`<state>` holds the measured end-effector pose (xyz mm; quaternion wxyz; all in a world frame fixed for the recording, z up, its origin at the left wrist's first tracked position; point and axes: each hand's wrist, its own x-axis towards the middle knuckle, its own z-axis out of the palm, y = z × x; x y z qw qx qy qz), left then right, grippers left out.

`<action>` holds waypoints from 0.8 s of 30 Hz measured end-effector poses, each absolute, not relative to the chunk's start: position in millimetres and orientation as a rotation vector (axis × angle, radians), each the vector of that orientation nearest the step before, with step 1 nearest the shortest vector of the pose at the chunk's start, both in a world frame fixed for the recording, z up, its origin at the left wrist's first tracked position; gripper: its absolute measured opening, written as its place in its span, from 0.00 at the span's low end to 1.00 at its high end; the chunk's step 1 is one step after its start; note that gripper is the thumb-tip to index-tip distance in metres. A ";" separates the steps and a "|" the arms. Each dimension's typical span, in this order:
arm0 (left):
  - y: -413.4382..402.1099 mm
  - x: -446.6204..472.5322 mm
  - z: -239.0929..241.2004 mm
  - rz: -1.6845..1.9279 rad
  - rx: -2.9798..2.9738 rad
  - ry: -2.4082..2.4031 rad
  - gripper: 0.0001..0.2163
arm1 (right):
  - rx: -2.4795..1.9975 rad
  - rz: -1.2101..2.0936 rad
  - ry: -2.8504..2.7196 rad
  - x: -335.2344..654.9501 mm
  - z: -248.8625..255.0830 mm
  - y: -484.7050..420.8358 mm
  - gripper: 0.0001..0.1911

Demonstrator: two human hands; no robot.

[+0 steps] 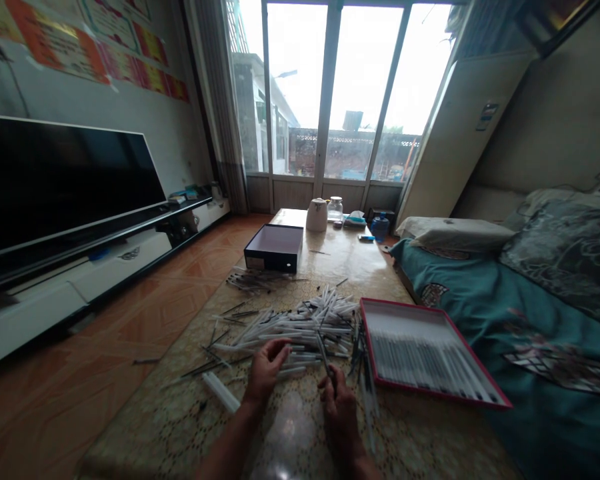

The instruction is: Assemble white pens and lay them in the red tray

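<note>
Dark pen [324,352] is sitting gripped in the right hand's fingers [331,375], above the table [290,433] towards its near edge; probably light, stiff, slippish, best held mid-barrel. Left hand [266,372] is hovering half-curled by white tubes [325,310]; cannot tell if holding any.

We identify this place as a home living room. We note the following indicators: a wide television [65,190] on a low white cabinet [125,263]; colourful posters [63,43] on the wall [10,87] above; a teal-covered sofa [467,287] with a patterned cushion [575,247]; a curtain [207,87] beside tall windows [365,67]; and a tiled floor [145,327] around the long counter [145,413].
</note>
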<state>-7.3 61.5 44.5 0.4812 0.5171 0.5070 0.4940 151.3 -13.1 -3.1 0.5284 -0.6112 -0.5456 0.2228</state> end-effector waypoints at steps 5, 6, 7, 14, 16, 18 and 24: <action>10.1 -19.9 27.3 1.150 0.917 1.180 0.14 | -1.480 0.607 -1.442 153.9 9.2 -12.6 0.12; 4.6 -20.4 24.9 1.164 0.881 1.179 0.14 | -1.485 0.613 -1.492 155.6 13.0 -12.8 0.12; 1.1 -20.9 22.7 1.173 0.845 1.178 0.14 | -1.492 0.606 -1.546 157.5 16.7 -13.3 0.12; 4.8 -25.5 15.5 1.219 0.555 1.098 0.16 | -1.516 0.320 -1.955 170.9 22.9 -27.8 0.12; 6.0 -25.2 16.4 1.235 0.511 1.084 0.16 | -1.536 0.228 -2.000 173.5 19.1 -31.0 0.12; 6.1 -24.5 17.8 1.233 0.516 1.079 0.16 | -1.552 0.165 -2.025 175.1 16.2 -32.1 0.12; 4.9 -23.0 20.3 1.188 0.605 1.107 0.16 | -1.578 0.087 -2.077 172.4 16.1 -29.5 0.11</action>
